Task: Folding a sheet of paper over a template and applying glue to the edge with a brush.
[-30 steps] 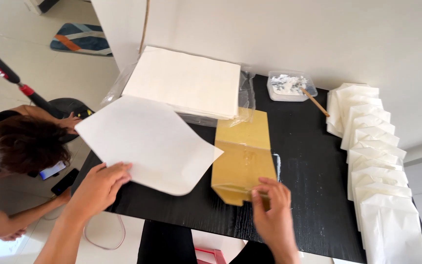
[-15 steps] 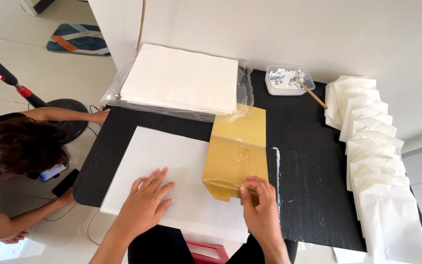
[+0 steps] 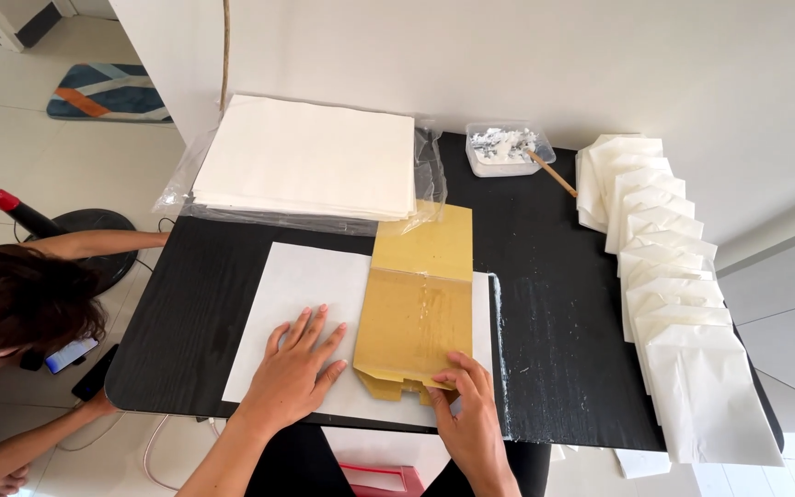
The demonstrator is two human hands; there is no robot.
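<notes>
Left hand spread flat on white sheet, right hand pinching brown template, tub of white paste (stick resting inside)

Sheet now flat under template

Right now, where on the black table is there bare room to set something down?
Bare tabletop lies between the brown cardboard template and the row of white paper bags, below the small paste tub. A narrower strip runs left of the white sheet. The back left is crowded by the paper stack.
</notes>
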